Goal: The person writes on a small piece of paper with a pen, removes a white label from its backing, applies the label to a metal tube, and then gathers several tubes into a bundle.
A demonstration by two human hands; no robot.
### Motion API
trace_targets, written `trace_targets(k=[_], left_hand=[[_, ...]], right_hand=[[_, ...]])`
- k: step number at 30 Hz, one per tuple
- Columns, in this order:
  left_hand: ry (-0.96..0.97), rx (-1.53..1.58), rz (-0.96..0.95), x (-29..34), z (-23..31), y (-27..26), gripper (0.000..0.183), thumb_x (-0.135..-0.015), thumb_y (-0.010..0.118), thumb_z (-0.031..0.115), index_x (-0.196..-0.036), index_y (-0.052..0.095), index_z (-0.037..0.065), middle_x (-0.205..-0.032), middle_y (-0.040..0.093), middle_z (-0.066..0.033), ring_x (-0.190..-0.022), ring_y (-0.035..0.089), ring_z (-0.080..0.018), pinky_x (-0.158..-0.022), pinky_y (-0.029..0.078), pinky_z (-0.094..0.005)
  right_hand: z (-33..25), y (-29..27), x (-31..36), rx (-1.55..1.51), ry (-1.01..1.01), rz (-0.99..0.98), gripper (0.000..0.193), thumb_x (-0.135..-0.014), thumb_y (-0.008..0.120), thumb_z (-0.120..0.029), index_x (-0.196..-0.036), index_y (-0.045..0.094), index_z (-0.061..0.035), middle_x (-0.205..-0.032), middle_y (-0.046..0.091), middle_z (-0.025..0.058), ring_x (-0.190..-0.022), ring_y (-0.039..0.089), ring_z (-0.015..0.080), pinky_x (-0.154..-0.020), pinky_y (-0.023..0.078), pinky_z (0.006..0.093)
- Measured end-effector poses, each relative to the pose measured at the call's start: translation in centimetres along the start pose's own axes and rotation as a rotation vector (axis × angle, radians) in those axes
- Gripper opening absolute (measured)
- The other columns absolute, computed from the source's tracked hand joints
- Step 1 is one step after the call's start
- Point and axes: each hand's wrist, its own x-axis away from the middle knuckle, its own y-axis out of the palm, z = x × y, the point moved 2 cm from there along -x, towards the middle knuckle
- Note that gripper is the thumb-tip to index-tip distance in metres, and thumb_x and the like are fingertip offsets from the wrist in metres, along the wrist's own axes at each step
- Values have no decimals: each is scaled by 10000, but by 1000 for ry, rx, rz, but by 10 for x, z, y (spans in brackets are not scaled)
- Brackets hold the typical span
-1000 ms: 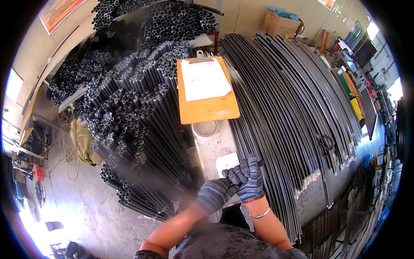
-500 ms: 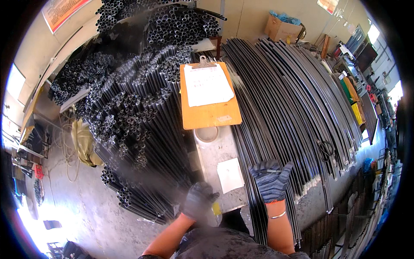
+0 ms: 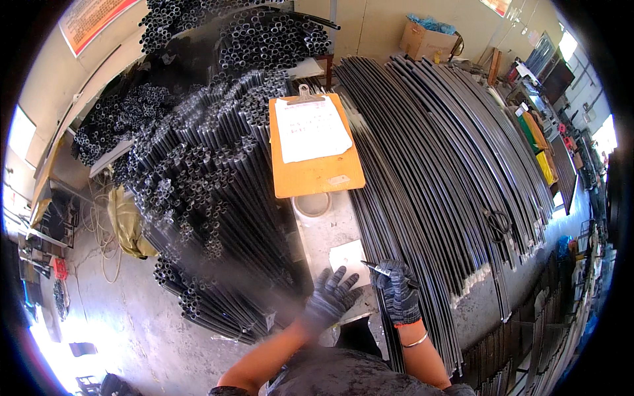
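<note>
Both my hands wear grey-black striped knit gloves. In my right hand is a dark marker pen, its tip pointing left toward a small white sheet of paper. My left hand lies with fingers spread at the paper's lower edge and covers part of it. The paper rests on a narrow grey-white bench top. Further up the bench sits a roll of tape. Beyond it lies an orange-brown clipboard with a written sheet under its metal clip.
Stacked dark metal tubes crowd the left, their open ends toward me. Long dark rods lie side by side on the right, with black-handled scissors on them. A cardboard box stands by the back wall; a tan cloth bundle lies far left.
My right hand went from spread and empty to gripping the marker pen, and moved left. My left hand moved up and right onto the paper, fingers now spread. The yellow item near it is hidden.
</note>
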Motion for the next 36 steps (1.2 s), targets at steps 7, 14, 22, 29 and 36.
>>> trace_targets(k=[7,14,22,29,36], left_hand=[[-84,70,130,-1,-12,7,310,-796,634,162,-1103,661,131,-1214,607,-82,-1209,523,-321,-1070,386,-493],[-111,170,291,-4,-11,-12,409,-779,684,174,-1182,629,134,-1237,577,-114,-1175,539,-327,-1034,410,-498],[-125,252,274,9,-18,-9,524,-777,697,179,-1273,559,85,-1290,547,-152,-1230,501,-359,-1050,384,-511],[-121,295,265,7,-24,-5,473,-700,697,153,-1158,630,53,-1184,592,-157,-1135,553,-376,-989,432,-519],[-156,295,258,8,-21,-4,435,-694,693,132,-1118,644,49,-1174,598,-155,-1127,557,-375,-987,434,-517]], right_hand=[[-8,-7,-6,218,98,-24,159,-934,632,-170,-958,658,-14,-950,659,83,-844,636,176,-806,542,305],[-14,7,-1,386,-94,-66,169,-917,660,-145,-1028,667,-18,-966,683,91,-875,646,172,-793,540,295],[0,-2,2,551,-243,10,119,-868,720,-87,-962,668,-34,-900,669,61,-795,640,136,-717,544,266],[-7,21,-6,646,-309,-185,151,-880,649,-32,-1031,658,-25,-988,683,96,-926,658,217,-871,524,351],[-1,20,-16,1032,-556,-274,247,-768,720,-85,-987,606,-97,-910,665,97,-839,647,273,-880,513,394]])
